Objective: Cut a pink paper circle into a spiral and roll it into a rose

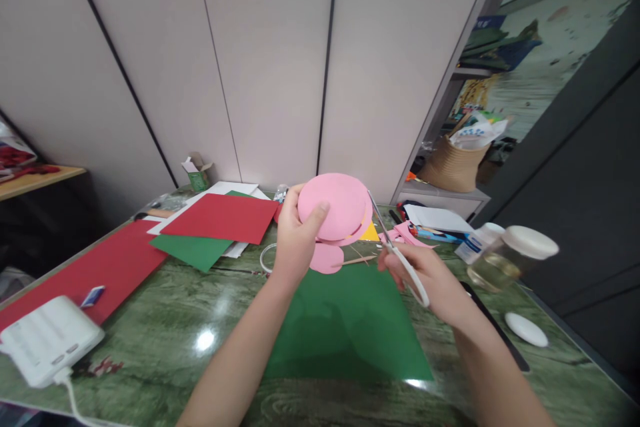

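Observation:
My left hand [295, 227] grips a stack of round pink paper pieces [333, 203], thumb on the front face and fingers behind. The pieces overlap unevenly, with a second edge showing at the lower right. In my right hand [420, 270] is a pair of scissors [411, 273] with white handles; its blades point up and touch or nearly touch the right edge of the pink paper. Below the stack, another rounded pink paper piece [327, 258] lies at the top of a green sheet [355, 327]. A pencil-like wooden stick [354, 260] rests beside it.
Red sheets [220, 213] and green and white ones lie at left. Pink scraps [403, 235] and a yellow piece [371, 232] sit behind my right hand. A lidded jar [510, 260] stands at right, a white power adapter [53, 337] at front left. Cabinet panels close off the back.

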### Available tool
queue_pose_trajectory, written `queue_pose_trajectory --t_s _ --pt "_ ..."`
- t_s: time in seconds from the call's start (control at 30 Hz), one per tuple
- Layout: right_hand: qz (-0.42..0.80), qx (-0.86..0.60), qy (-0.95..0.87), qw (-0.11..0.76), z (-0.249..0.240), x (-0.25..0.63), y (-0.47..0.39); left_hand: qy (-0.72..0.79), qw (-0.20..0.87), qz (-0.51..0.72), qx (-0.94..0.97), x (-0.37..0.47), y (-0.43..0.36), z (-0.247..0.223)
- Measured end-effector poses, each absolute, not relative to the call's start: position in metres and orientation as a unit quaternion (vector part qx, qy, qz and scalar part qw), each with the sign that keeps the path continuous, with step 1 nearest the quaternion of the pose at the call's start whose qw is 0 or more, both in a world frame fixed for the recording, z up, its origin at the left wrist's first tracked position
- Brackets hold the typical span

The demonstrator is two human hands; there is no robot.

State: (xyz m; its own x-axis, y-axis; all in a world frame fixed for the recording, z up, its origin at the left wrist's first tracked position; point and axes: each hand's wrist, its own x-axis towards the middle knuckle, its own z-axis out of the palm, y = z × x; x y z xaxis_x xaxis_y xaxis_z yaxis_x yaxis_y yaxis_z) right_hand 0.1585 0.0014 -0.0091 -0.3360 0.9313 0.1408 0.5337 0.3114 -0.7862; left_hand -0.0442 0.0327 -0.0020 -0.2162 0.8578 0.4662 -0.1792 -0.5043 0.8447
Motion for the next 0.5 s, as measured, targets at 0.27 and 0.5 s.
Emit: queue_pose_trajectory --t_s 0.27,0.5 --pt "0.307 -0.468 -0.771 0.303 -0.0075 0.159 -0.0002 0.345 0.368 0.694 0.514 -0.0437 0.0312 -0.002" --pt "0.294 -0.469 -0.773 0.309 -0.0039 0.1568 -0.0032 0.342 0.367 0.696 0.515 -0.0435 0.0315 -0.0024"
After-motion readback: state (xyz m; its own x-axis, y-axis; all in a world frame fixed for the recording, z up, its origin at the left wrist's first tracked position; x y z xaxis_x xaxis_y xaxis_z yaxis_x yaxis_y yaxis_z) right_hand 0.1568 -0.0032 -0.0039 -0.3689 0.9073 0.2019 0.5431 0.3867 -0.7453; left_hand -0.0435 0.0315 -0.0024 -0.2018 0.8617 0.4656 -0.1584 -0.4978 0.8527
